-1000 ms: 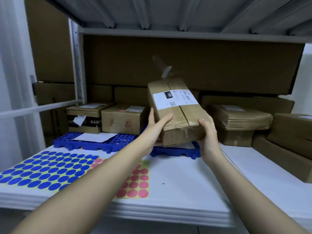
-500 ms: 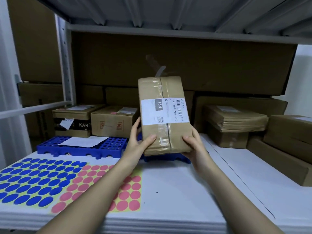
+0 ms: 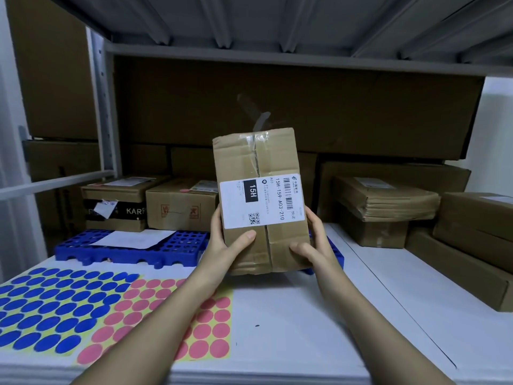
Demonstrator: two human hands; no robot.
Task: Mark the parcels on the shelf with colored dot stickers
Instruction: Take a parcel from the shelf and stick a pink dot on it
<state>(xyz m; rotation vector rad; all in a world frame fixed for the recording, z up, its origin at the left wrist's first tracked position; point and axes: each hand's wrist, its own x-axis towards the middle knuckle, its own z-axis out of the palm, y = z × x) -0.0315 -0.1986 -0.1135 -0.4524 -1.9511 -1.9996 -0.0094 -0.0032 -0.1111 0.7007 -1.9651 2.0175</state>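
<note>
A brown taped cardboard parcel (image 3: 261,201) with a white shipping label (image 3: 262,201) is being held upright at centre view, above the white shelf surface (image 3: 305,315). It is being gripped at 8 o'clock by the left hand (image 3: 226,245) and at 4 o'clock by the right hand (image 3: 313,245). Blue dot stickers (image 3: 55,304) and pink dot stickers (image 3: 205,329) are lying at 7 o'clock.

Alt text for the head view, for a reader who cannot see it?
Left hand and right hand hold a taped brown cardboard parcel upright, white label facing the camera, above a white shelf with blue and pink dot sticker sheets.
</note>
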